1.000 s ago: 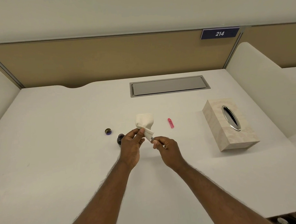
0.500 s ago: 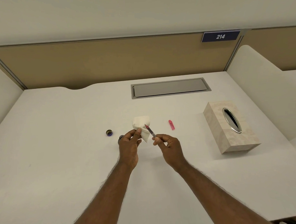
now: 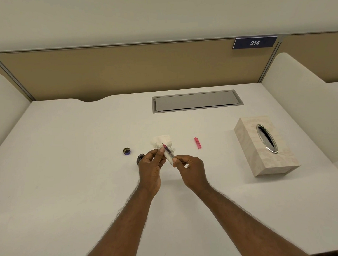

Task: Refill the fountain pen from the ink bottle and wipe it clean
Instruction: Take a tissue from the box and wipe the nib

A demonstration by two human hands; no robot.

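Note:
My right hand (image 3: 190, 171) pinches the rear end of a thin fountain pen (image 3: 168, 151) with a reddish front and a see-through barrel, its tip pointing up and away from me. My left hand (image 3: 151, 166) holds a crumpled white tissue (image 3: 163, 144) just behind and under the pen's front part. The open dark ink bottle (image 3: 140, 158) stands on the desk, half hidden by my left hand. Its dark round lid (image 3: 126, 151) lies to the left of it. A pink pen cap (image 3: 197, 143) lies on the desk to the right of the tissue.
A beige tissue box (image 3: 261, 157) with an oval metal slot stands at the right. A grey cable hatch (image 3: 197, 101) is set in the white desk (image 3: 69, 150) further back. Tan partition panels and white side dividers enclose the desk.
The pen was wrapped in the tissue a second ago; my right hand has drawn it out, so its front now shows against the tissue. Both hands stay close together above the desk.

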